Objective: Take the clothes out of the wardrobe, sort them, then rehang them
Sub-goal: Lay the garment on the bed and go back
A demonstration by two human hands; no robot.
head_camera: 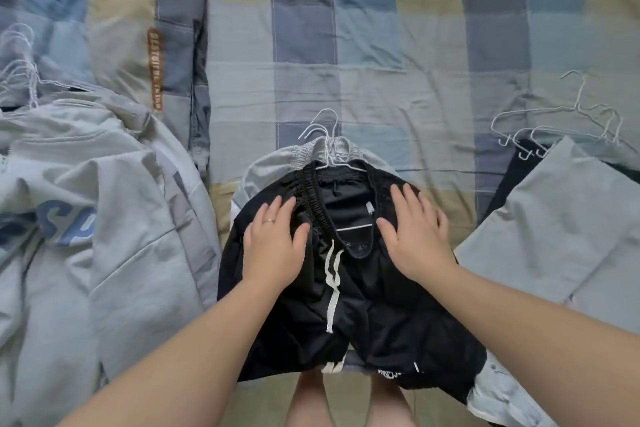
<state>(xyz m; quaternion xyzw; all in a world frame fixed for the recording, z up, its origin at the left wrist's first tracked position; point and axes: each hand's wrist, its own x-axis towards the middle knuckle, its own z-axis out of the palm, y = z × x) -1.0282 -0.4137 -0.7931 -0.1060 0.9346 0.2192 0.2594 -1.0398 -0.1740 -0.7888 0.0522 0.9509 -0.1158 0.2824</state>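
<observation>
Bare forearms come up from the bottom edge, the left forearm (180,350) and right forearm (540,315), with my knees (346,402) just below them. I am standing at a bed covered by a blue, grey and tan checked quilt (381,45).

Black shorts (363,315) lie flat in front of me, on top of grey shorts (277,163). Their long axis runs straight away from me: leg hems near, elastic waistband far. A white drawstring (332,274) trails down the middle. A white wire hanger (341,166) sits in the waistband, its hook pointing away from me.

The left grip (275,246) rests palm-down on the shorts, left of the waistband opening, fingers straight and spread, clasping nothing. The right grip (415,232) mirrors it on the right side, also flat and unclenched.

I judge the garment is being smoothed onto its sorted stack. Lifting it would mean reaching forward past the waistband to the hook, which lies about midway between the grips, neither clearly closer.

A heap of pale grey sweatshirts (104,218) lies to the left. A folded grey garment (571,218) with loose hangers (554,118) lies to the right.
</observation>
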